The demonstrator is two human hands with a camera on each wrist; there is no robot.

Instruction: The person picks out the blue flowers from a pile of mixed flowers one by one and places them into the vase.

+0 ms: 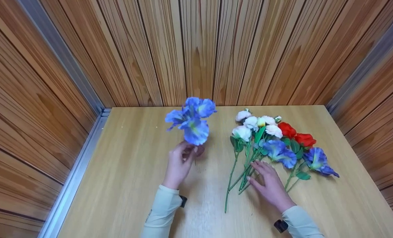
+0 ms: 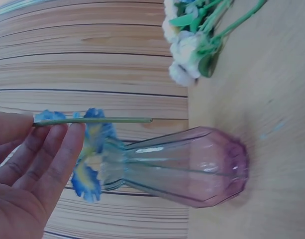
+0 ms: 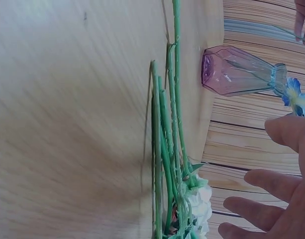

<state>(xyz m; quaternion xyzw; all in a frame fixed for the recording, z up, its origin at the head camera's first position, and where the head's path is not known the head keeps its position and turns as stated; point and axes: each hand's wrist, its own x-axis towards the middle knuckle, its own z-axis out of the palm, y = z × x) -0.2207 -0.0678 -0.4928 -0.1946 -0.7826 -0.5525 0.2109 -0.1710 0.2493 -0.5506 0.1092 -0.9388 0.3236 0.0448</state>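
My left hand (image 1: 180,163) pinches the thin green stem (image 2: 92,120) of a blue artificial flower between thumb and fingers, the stem's cut end free in the air. Just beyond stands a faceted glass vase (image 2: 187,167), teal at the neck and pink at the base, with another blue flower (image 2: 87,181) in its mouth. From above, the blue blooms (image 1: 196,130) overlap and hide most of the vase. My right hand (image 1: 270,183) hovers over the green stems (image 3: 172,129) of the flower pile, fingers spread and holding nothing.
On the right of the wooden table (image 1: 124,198) lie white flowers (image 1: 242,133), red flowers (image 1: 304,140) and more blue flowers (image 1: 318,162), their stems pointing toward me. Wood-panelled walls (image 1: 196,49) close off the back and sides, with a metal rail (image 1: 74,185) along the left edge.
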